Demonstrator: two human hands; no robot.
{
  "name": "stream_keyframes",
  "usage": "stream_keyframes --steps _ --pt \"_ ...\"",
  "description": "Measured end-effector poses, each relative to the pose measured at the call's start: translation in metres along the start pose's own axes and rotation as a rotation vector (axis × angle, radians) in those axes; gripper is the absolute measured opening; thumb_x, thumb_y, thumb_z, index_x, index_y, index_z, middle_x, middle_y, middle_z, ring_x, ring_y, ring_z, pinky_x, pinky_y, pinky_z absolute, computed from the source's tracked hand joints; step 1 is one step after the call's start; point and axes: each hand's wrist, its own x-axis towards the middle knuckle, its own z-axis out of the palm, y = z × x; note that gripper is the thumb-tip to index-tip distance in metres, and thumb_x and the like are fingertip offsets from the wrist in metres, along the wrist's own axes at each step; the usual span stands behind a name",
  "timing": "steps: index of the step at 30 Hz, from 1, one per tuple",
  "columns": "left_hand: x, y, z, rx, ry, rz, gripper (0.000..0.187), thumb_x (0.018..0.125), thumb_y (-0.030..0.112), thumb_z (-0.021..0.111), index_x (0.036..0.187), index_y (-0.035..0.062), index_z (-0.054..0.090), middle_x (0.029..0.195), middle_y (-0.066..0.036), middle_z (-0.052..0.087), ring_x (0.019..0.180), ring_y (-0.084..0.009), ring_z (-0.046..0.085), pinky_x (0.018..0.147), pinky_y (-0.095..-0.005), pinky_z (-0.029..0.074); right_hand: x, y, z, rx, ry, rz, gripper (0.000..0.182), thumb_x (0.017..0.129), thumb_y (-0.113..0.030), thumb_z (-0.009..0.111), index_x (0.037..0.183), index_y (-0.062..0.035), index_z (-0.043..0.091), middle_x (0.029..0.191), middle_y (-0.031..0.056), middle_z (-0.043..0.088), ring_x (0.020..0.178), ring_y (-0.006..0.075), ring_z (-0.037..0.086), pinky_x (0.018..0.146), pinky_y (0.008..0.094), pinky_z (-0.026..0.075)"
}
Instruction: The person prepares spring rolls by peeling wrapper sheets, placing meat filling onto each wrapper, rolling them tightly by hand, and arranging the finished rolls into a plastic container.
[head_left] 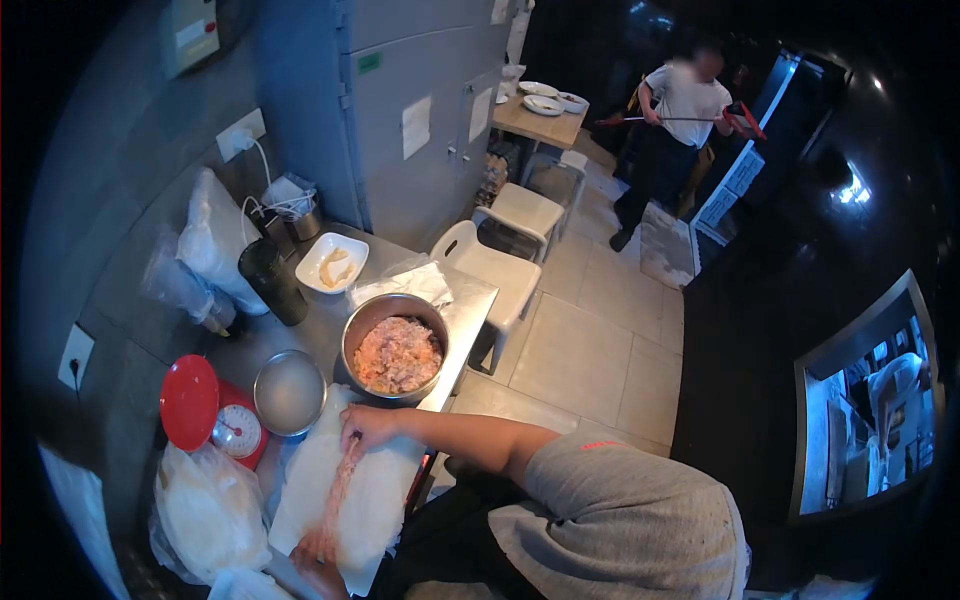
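A long, thin strip of pink minced meat (pixel 343 486) lies along a white board (pixel 378 492) on the metal counter. My right hand (pixel 370 424) is closed round its upper end, near the bowl. At the lower end, my left hand (pixel 318 566) curls its fingers on the strip, partly blurred and close to the frame's edge. Beyond my right hand stands a deep metal bowl (pixel 349 335) holding a mass of pink minced meat (pixel 398 355). A smaller metal bowl (pixel 290 392) with a pale, cloudy content sits left of the board.
A red scale (pixel 237 428) and a filled plastic bag (pixel 212 510) line the wall side. Further back are a white dish (pixel 333 263) with beige strips, a dark green cylinder (pixel 272 282) and white chairs (pixel 490 265). A person (pixel 682 110) holds a long-handled red dustpan.
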Motion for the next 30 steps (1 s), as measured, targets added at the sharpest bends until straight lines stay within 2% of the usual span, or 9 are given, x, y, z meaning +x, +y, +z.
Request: stream_keyframes --steps 5,8,11,14,17,20,26,29,30 --pt "-0.003 -0.013 0.012 0.010 -0.053 -0.239 0.034 0.067 0.005 0.074 0.101 0.0036 0.069 0.098 -0.012 0.067 0.093 -0.0272 0.059 0.083 -0.0364 0.047 0.003 0.008 0.002 0.036 -0.056 0.023 0.024 0.068 -0.023 0.081 0.088 -0.0126 0.074 0.085 0.0053 0.058 0.085 0.0208 0.055 0.082 0.0332 0.042" --pt "0.012 0.026 0.003 0.030 -0.048 -0.257 0.023 0.072 0.006 0.072 0.095 0.0019 0.070 0.093 -0.013 0.068 0.089 -0.0280 0.059 0.081 -0.0383 0.048 0.003 0.007 0.002 0.027 -0.024 -0.011 0.022 0.065 -0.021 0.081 0.084 -0.0122 0.074 0.083 0.0056 0.060 0.084 0.0217 0.056 0.077 0.0333 0.045" --pt "0.021 0.016 0.022 0.096 -0.060 0.008 0.023 0.075 0.008 0.071 0.097 0.0003 0.070 0.093 -0.013 0.068 0.089 -0.0290 0.059 0.080 -0.0397 0.049 0.004 0.010 0.003 0.063 -0.007 -0.045 0.022 0.064 -0.020 0.082 0.083 -0.0122 0.074 0.082 0.0048 0.061 0.084 0.0218 0.056 0.077 0.0334 0.045" --pt "0.036 0.010 0.042 0.136 -0.219 -0.073 0.030 0.078 0.009 0.070 0.106 -0.0006 0.068 0.098 -0.016 0.066 0.091 -0.0312 0.059 0.081 -0.0403 0.049 0.005 0.013 0.004 0.057 -0.021 -0.037 0.023 0.063 -0.020 0.082 0.084 -0.0128 0.075 0.081 0.0040 0.061 0.084 0.0212 0.056 0.081 0.0341 0.043" --pt "0.047 0.024 0.040 0.057 -0.248 -0.127 0.032 0.079 0.008 0.070 0.109 -0.0014 0.067 0.097 -0.018 0.066 0.091 -0.0321 0.059 0.081 -0.0405 0.049 0.006 0.017 0.007 0.052 -0.021 -0.041 0.023 0.063 -0.020 0.082 0.084 -0.0139 0.075 0.080 0.0041 0.061 0.084 0.0210 0.056 0.084 0.0350 0.041" --pt "0.043 0.031 0.051 -0.115 -0.067 -0.154 0.020 0.080 0.011 0.064 0.094 -0.0022 0.070 0.090 -0.017 0.069 0.082 -0.0338 0.061 0.079 -0.0408 0.045 0.003 0.009 0.005 0.018 0.037 -0.060 0.019 0.064 -0.019 0.081 0.081 -0.0147 0.075 0.078 0.0040 0.061 0.084 0.0206 0.056 0.083 0.0348 0.042" --pt "0.055 0.043 0.061 -0.065 -0.062 -0.099 0.020 0.079 0.011 0.065 0.093 -0.0030 0.069 0.087 -0.019 0.067 0.079 -0.0372 0.059 0.077 -0.0433 0.044 0.009 0.023 0.009 0.027 -0.049 -0.054 0.025 0.061 -0.021 0.083 0.084 -0.0134 0.075 0.085 0.0059 0.061 0.086 0.0216 0.056 0.076 0.0332 0.045" --pt "0.059 0.046 0.057 -0.043 -0.176 -0.116 0.032 0.078 0.001 0.068 0.110 -0.0060 0.065 0.097 -0.021 0.066 0.090 -0.0318 0.058 0.080 -0.0394 0.048 0.007 0.022 0.008 0.017 -0.035 -0.067 0.028 0.061 -0.023 0.084 0.085 -0.0129 0.074 0.086 0.0074 0.060 0.085 0.0221 0.056 0.075 0.0333 0.046" --pt "0.063 0.051 0.057 -0.061 -0.176 -0.100 0.032 0.079 0.002 0.068 0.109 -0.0059 0.065 0.097 -0.021 0.066 0.090 -0.0320 0.058 0.080 -0.0395 0.048 0.006 0.019 0.007 0.009 -0.023 -0.071 0.029 0.060 -0.024 0.084 0.085 -0.0127 0.074 0.086 0.0078 0.060 0.084 0.0223 0.056 0.076 0.0335 0.046"
